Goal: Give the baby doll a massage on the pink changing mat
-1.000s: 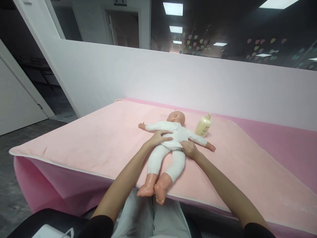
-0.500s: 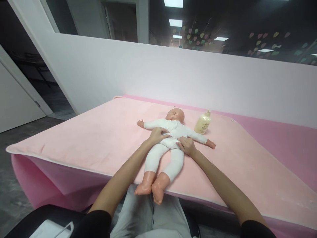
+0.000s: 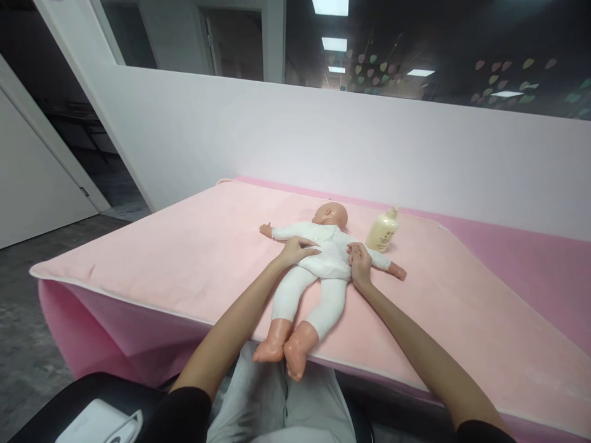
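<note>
A doll (image 3: 330,258) lies face down, in a white suit on its body, arms and legs, its bare feet over the near edge of the pink mat (image 3: 184,264). Its head is turned to the left. My left hand (image 3: 296,251) rests on the left side of its lower back, thumb and fingers apart. At the right side of the doll's waist, my right hand (image 3: 361,263) is closed, fingers curled against the white fabric; the fingertips are partly hidden. Beyond the doll's right-hand arm stands a pale yellow lotion bottle (image 3: 382,231), leaning slightly in view.
A white wall (image 3: 323,135) with dark glass above it rises behind the table. At the lower left, a white device (image 3: 99,423) lies on a black chair (image 3: 83,394). The pink cloth (image 3: 115,332) hangs over the table's near left edge.
My right hand has moved from the doll's lower back outward and up to the right side of its waist. My left hand stays in place. The view has shifted slightly.
</note>
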The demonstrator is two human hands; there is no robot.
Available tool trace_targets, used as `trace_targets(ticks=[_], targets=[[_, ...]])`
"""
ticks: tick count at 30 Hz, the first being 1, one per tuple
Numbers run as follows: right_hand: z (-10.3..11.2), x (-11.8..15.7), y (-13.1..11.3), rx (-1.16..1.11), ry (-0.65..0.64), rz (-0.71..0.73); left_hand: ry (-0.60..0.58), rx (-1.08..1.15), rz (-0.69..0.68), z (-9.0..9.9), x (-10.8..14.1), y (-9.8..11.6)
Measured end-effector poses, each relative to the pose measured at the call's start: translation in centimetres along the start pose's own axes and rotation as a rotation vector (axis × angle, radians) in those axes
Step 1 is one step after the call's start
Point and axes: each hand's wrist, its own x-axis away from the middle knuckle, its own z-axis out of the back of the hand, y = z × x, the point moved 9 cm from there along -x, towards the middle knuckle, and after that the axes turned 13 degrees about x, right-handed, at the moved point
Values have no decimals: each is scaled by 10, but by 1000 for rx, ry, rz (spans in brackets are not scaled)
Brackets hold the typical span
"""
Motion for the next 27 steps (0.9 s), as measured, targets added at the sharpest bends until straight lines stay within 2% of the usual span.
trace_targets(ticks=[2, 5, 7, 15, 18, 23, 27], targets=[[0, -3, -2, 73, -18, 50, -1, 2, 8, 0, 0, 0], [-8, -3, -14, 207, -127, 222, -3, 12, 20, 0, 0, 1], [-13, -2, -18, 264, -181, 276, -11, 26, 19, -2, 1, 1], [-20, -10, -10, 300, -336, 232, -25, -35, -5, -8, 1, 7], [-18, -11, -9, 255, -340, 188, -37, -54, -17, -9, 1, 8], [-21, -13, -15, 289, -361, 221, -51, -86, -33, -11, 2, 9], [-29, -16, -17, 400, -376, 264, -70, -244, -69, -17, -2, 20]])
